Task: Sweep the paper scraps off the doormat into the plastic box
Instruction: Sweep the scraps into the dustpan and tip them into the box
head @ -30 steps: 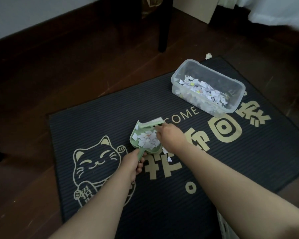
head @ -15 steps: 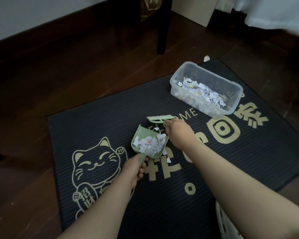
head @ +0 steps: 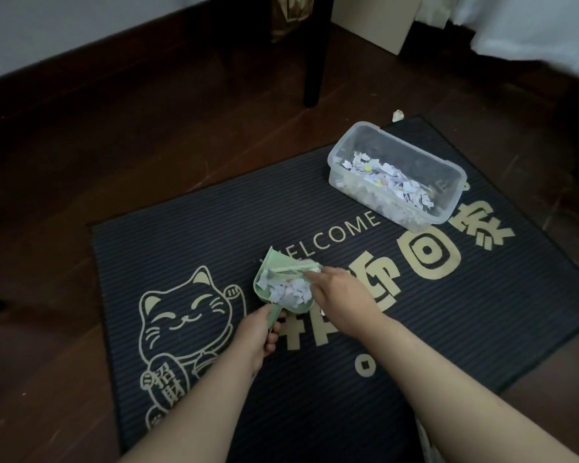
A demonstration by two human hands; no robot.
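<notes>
1. two bare forearms reach in from the bottom edge over a dark ribbed doormat [head: 482,295] printed in gold with a waving cat, the word "welcome" and large chinese characters.
2. the left hand [head: 254,339] is clamped around the handle of a small green dustpan [head: 278,282], fingers curled under it.
3. the dustpan sits near the middle of the doormat, just beside the cat's raised paw, its scoop pointing away from the person.
4. a heap of white and pale paper scraps [head: 290,290] fills the scoop.
5. the right hand [head: 343,297] is closed on a small green brush [head: 290,269], which lies across the open mouth of the dustpan, touching the scraps.
6. a small scrap or two lies on the doormat just under the right hand, beside the dustpan.
7. farther off, toward the far right corner of the doormat, stands a clear plastic box [head: 448,208], open at the top and well apart from the dustpan.
8. more torn paper is piled inside the plastic box, mostly white with a few coloured bits.
9. beyond the doormat lies a dark wooden floor [head: 114,145]; a small crumpled paper bit [head: 397,115] rests on it just past the plastic box.
10. a dark chair leg [head: 315,68] stands on the floor farther back.
</notes>
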